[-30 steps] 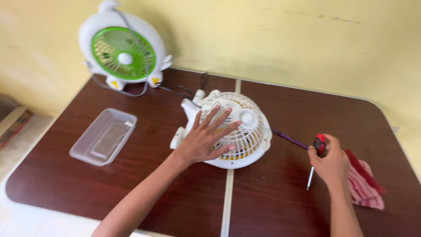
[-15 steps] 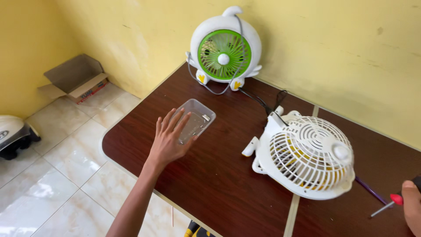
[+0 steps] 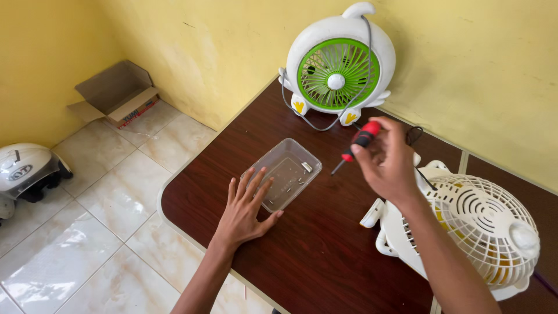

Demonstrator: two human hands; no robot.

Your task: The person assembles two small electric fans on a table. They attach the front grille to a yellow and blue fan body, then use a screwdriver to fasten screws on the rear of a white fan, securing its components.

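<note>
A dark brown desk is seen from above through the head camera, set against a yellow wall, with pale floor tiles to its left.

The left hand is laid flat on the desk near the left edge, fingers spread, its fingertips touching the near end of a clear plastic tray. A few small metal pieces, probably screws, are seen lying inside the tray.

The right hand is held above the desk, just right of the tray. A screwdriver with a red and black handle is pinched between its thumb and fingers, the thin metal shaft pointed down and left toward the tray's far end. The tip is held above the desk just beside the tray; whether it touches anything cannot be told.

A white fan is laid face up toward the right side of the desk, partly hidden under the right forearm, with yellow blades glimpsed through its grille.

A second fan, white with a green grille, is stood upright at the back edge against the wall, a grey cord looped across its front.

On the floor, an open cardboard box is set against the wall, and a white helmet is seen at the far left.
</note>
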